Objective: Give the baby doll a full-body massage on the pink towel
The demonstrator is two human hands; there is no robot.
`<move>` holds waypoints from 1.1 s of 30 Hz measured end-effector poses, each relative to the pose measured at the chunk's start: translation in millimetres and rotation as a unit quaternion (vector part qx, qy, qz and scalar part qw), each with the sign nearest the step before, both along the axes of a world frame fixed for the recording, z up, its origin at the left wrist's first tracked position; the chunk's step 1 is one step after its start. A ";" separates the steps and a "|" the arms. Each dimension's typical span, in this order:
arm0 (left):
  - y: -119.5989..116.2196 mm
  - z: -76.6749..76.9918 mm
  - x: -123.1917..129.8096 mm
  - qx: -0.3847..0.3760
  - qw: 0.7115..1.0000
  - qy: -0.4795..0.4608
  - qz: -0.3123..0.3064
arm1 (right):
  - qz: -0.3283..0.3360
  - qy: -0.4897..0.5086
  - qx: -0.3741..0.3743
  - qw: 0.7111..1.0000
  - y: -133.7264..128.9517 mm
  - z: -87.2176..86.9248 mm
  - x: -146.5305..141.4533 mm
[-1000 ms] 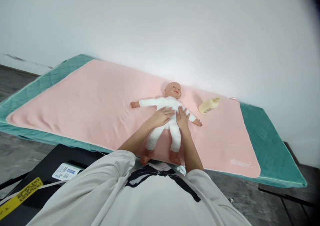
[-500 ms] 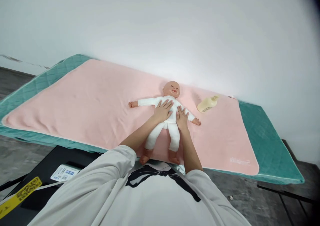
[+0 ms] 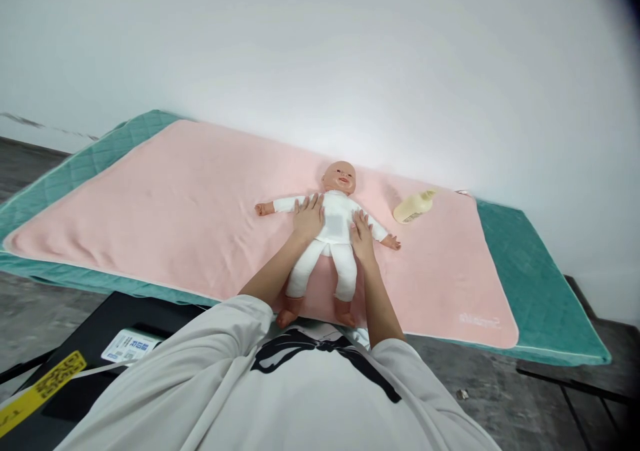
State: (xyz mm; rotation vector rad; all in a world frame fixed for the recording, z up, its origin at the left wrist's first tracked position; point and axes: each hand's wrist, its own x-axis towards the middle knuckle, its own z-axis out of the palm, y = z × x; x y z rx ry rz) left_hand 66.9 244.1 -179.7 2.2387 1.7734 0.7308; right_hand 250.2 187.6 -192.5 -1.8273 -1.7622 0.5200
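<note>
A baby doll (image 3: pixel 336 228) with a white cloth body lies face up on a pink mat (image 3: pixel 200 198), its head toward the wall and its feet toward me. My left hand (image 3: pixel 308 218) rests with fingers spread at the left side of the doll's chest. On the other side of the torso, my right hand (image 3: pixel 362 234) lies with its fingers slightly apart. A grey square shows on the belly between the hands. To the right of the doll, a pale yellow bottle (image 3: pixel 413 207) lies tilted on the mat.
Under the pink mat is a green quilted pad (image 3: pixel 540 278). A white wall (image 3: pixel 320 58) rises behind it. At the lower left stands a black object (image 3: pixel 145 311) with a white label and a yellow strap (image 3: pixel 45 391).
My left hand has moved left from the middle of the doll's chest to its side, uncovering the grey square. The doll has shifted slightly left. My right hand has hardly moved.
</note>
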 end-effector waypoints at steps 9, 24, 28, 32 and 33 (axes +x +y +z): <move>-1.3 -0.8 -9.2 -0.004 1.000 0.012 -0.008 | 0.181 -0.039 -0.006 0.983 -34.4 29.3 -12.1; -5.5 -4.2 -6.2 0.002 1.000 0.016 -0.003 | 0.259 -0.099 -0.050 0.959 -2.3 33.4 -24.8; -8.1 -4.2 -4.7 0.006 1.000 0.003 0.001 | 0.222 -0.099 -0.052 0.969 10.3 30.2 -26.2; -9.1 -2.7 -4.1 0.002 1.000 0.002 0.003 | 0.161 -0.099 -0.043 0.981 22.3 26.3 -27.7; -9.2 -2.5 -4.2 0.002 1.000 0.002 0.002 | 0.143 -0.098 -0.045 0.984 24.5 25.2 -27.4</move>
